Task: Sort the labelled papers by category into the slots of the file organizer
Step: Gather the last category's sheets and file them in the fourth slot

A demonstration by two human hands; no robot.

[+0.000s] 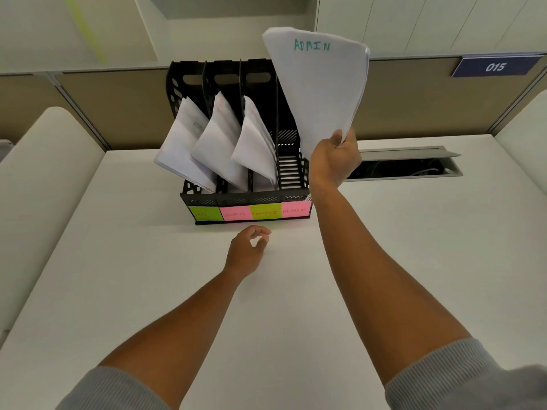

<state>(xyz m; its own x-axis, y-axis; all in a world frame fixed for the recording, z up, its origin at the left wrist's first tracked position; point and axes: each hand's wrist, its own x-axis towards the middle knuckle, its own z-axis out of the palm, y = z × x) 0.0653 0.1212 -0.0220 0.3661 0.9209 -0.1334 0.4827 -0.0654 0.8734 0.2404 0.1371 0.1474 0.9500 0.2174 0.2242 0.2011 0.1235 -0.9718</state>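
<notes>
A black file organizer (204, 199) with four slots stands on the white desk, its front carrying sticky labels HR, SPORTS, FINANCE and ADMIN (296, 211). White paper stacks lean out of the three left slots (219, 137). The rightmost slot (288, 170) holds no papers. My right hand (336, 162) grips the lower corner of a stack of white papers marked ADMIN (318, 84), held upright above and just right of that slot. My left hand (247, 251) hovers over the desk in front of the organizer, fingers loosely curled, holding nothing.
An open cable trough (405, 165) is sunk into the desk right of the organizer. Beige partition panels (118, 110) run behind the desk, with a blue plate reading 015 (495, 66) at upper right. White side panels flank the desk.
</notes>
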